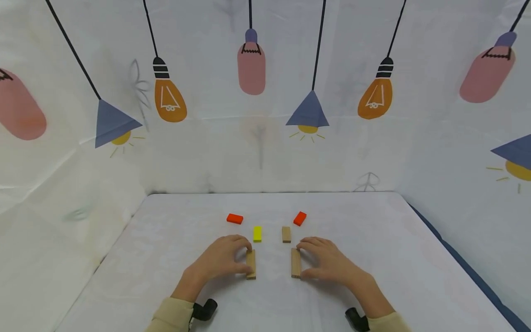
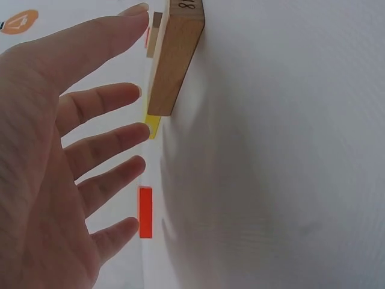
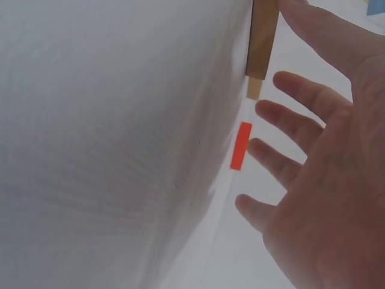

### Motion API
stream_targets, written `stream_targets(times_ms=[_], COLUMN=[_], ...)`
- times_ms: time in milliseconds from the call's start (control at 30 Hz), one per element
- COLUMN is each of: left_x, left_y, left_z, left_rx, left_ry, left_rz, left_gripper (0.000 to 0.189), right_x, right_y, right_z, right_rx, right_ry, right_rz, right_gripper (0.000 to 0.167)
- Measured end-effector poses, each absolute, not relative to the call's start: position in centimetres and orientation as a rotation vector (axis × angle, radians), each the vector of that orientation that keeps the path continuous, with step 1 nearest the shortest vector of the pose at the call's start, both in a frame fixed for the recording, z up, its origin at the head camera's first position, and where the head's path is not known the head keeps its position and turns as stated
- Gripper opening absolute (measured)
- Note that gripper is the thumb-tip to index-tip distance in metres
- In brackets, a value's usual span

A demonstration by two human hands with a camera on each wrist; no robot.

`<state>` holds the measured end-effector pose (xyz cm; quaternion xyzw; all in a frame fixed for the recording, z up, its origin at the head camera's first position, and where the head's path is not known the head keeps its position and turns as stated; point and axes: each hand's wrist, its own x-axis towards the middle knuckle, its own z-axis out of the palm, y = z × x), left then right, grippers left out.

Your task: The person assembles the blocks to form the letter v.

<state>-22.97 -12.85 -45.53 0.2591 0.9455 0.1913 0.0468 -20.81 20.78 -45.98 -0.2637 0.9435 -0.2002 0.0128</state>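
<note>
One white surface (image 1: 265,309); next size down, left hand (image 1: 221,257) and right hand (image 1: 327,260), each with fingers set wide and slightly bent, at outer sides of left long block (image 1: 251,258) and right long block (image 1: 295,263), both wooden, mid-surface; can't tell contact; probably light, stiff, hard to break, not very slippery; best taken by both ends; farther off, one short wooden block (image 1: 286,234), one yellow block (image 1: 257,234), plus two reds: left red block (image 1: 234,218), right red block (image 1: 300,218); count: two long, four short.
</note>
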Motion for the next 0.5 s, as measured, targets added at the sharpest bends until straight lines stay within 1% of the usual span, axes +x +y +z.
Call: stream_targets(times_ms=[200, 500], left_x=[-22.76, -22.61], left_y=[-12.62, -12.29], left_z=[-45.21, -45.35], left_rx=[0.785, 0.839], left_ry=[2.86, 2.85], left_rz=[0.581, 0.534], left_gripper=[0.045, 0.043], right_x=[-20.79, -20.74], right_y=[20.37, 19.8], right_z=[-45.95, -45.9], right_rx=[-0.86, -0.867], right_ry=[2.944, 2.929], right_rz=[-0.628, -0.573], right_gripper=[0.055, 0.053])
